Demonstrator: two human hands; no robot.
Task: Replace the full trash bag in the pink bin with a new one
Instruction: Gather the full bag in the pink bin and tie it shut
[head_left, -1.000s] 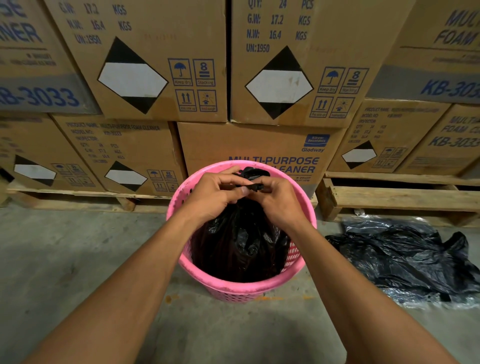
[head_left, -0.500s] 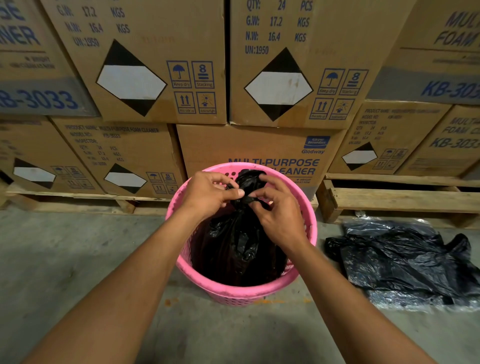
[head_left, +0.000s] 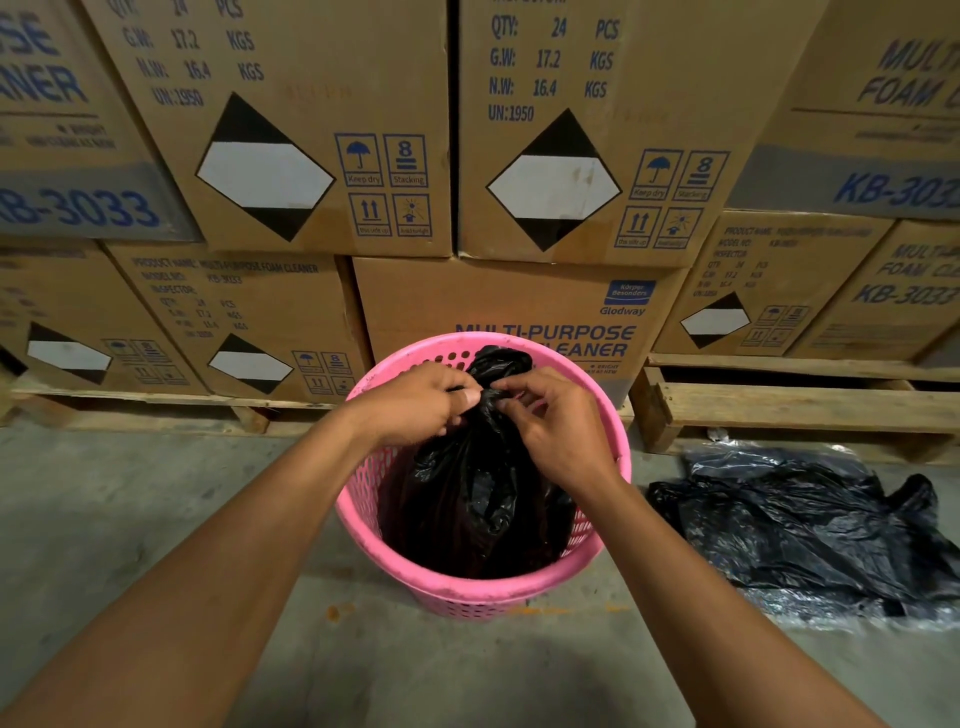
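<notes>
A pink perforated bin (head_left: 483, 590) stands on the concrete floor before me. Inside it sits a full black trash bag (head_left: 467, 499), its mouth gathered into a twisted neck that sticks up above the rim. My left hand (head_left: 415, 402) pinches that neck from the left with thumb and fingers. My right hand (head_left: 556, 421) grips it from the right, fingertips curled into the plastic. Both hands meet over the bin's far half. A loose pile of black bags (head_left: 800, 525) lies flat on the floor to the right of the bin.
Stacked cardboard cartons (head_left: 322, 156) on wooden pallets (head_left: 795, 402) form a wall directly behind the bin. Bare concrete floor (head_left: 130, 514) stretches to the left and toward me.
Both hands stay at the bag's neck and have drawn closer together, working the twisted plastic. The right-hand fingers have curled tighter. The view has tilted slightly.
</notes>
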